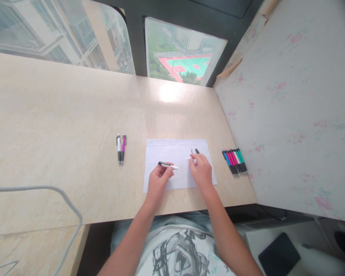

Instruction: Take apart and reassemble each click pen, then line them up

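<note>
Pinching a white-and-black pen barrel (167,165) over the paper sheet (172,153), the left hand (158,181) works while the right hand (201,168) grips small pen parts (193,154); two pens (121,148) lie left, a pen bundle (235,161) waits right on the counter (60,134).

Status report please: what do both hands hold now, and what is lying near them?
Left hand grips white pen barrel. Right hand pinches small pen parts over paper sheet. Pen bundle right, two pens left.
</note>
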A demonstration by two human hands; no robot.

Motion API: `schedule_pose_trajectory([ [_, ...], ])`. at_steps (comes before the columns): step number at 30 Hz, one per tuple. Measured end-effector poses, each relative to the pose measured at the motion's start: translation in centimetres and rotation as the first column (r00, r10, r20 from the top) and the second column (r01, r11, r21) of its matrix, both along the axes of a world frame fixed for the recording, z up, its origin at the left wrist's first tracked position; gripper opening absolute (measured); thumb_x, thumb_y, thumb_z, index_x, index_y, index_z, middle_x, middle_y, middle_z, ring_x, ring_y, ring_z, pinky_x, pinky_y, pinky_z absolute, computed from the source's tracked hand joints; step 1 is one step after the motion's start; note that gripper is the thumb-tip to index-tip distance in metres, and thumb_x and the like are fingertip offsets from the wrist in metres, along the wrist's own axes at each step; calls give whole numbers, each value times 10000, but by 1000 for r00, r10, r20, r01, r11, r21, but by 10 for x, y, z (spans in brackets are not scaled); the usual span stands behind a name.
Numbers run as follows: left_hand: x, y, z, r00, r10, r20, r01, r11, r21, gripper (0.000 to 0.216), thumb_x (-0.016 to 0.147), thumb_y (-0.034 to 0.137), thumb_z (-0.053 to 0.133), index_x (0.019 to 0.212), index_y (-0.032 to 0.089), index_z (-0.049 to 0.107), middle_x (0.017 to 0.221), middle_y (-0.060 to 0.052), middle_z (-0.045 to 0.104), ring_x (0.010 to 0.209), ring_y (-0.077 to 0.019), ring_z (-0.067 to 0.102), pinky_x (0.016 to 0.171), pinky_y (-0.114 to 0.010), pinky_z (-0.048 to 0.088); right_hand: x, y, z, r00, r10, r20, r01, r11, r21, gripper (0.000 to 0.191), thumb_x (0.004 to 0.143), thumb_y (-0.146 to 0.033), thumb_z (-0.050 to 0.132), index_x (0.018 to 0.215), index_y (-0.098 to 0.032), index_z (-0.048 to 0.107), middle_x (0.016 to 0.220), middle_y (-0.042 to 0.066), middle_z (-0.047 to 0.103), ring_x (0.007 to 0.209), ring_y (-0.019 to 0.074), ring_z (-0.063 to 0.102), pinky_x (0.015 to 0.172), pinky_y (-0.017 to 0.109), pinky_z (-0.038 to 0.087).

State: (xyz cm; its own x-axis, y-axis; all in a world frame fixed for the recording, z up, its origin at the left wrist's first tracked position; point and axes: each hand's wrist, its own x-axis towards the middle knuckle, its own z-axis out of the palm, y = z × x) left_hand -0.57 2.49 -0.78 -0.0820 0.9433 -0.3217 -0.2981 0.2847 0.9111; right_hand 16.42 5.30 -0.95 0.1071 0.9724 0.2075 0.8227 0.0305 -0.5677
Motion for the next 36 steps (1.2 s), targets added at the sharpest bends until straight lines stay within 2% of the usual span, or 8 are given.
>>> schedule_pose_trajectory([
  [3, 0, 1, -1, 1000, -9, 1, 9, 1000, 4, 308, 770, 373, 702, 985, 154, 688, 849, -51, 680, 707, -136, 591, 687, -268, 467, 0, -17, 3, 997, 11, -71, -11, 1000, 2, 227, 894, -203, 470, 1002, -178, 669, 945, 79, 662, 660, 159, 546, 709, 300, 446],
  [7, 3, 5, -1, 999, -26, -26, 27, 998, 49, 403, 777, 334, 697, 1137, 185, 598, 774, -1, 636, 669, -118, 568, 648, -237, 453, -3, -36, 8, 991, 1, -135, -3, 1000, -14, 169, 887, -229, 504, 952, -186, 654, 898, 56, 654, 633, 148, 532, 695, 295, 446],
  [11, 8, 7, 1, 988, -83, -130, 96, 990, 100, 407, 805, 312, 662, 1175, 194, 544, 756, 11, 614, 654, -122, 568, 631, -233, 448, -15, -41, 18, 978, 94, -186, -103, 994, -40, 177, 891, -268, 533, 1014, -198, 639, 902, 48, 651, 623, 141, 526, 673, 281, 441],
  [16, 11, 6, 4, 945, -116, -304, 166, 976, 144, 361, 824, 322, 630, 1156, 192, 574, 786, -7, 627, 669, -146, 591, 632, -256, 452, -25, -35, 24, 981, 174, -88, -181, 980, -78, 165, 916, -301, 526, 858, -214, 653, 807, 36, 649, 678, 159, 553, 680, 278, 408],
  [21, 3, 2, 5, 882, -37, -469, 139, 973, 184, 266, 793, 324, 658, 1036, 219, 677, 768, -15, 673, 586, -141, 545, 600, -263, 426, -25, -26, 14, 995, 78, 62, -73, 994, -87, 186, 899, -320, 558, 770, -209, 634, 733, 29, 635, 658, 160, 549, 619, 269, 357],
  [28, 4, -5, 1, 853, -28, -522, 165, 962, 219, 183, 823, 289, 601, 947, 216, 713, 762, -30, 704, 578, -149, 540, 603, -268, 424, -26, -16, 11, 963, 32, 269, -1, 994, -114, 197, 895, -337, 584, 748, -213, 624, 745, 46, 646, 667, 168, 550, 538, 276, 256],
  [32, 6, -8, -1, 849, -30, -527, 187, 951, 247, 184, 827, 277, 591, 948, 222, 719, 792, -43, 712, 599, -158, 546, 621, -277, 424, -26, -14, 13, 959, 16, 283, 21, 992, -126, 232, 895, -378, 589, 734, -213, 613, 723, 42, 633, 649, 167, 545, 529, 285, 236],
  [36, 5, -12, -1, 823, -29, -567, 249, 916, 314, 181, 848, 269, 557, 925, 232, 716, 776, -39, 695, 598, -158, 533, 631, -280, 421, -25, -23, 15, 975, 26, 221, 5, 990, -138, 248, 902, -360, 571, 704, -213, 604, 703, 27, 625, 620, 153, 529, 539, 278, 249],
])
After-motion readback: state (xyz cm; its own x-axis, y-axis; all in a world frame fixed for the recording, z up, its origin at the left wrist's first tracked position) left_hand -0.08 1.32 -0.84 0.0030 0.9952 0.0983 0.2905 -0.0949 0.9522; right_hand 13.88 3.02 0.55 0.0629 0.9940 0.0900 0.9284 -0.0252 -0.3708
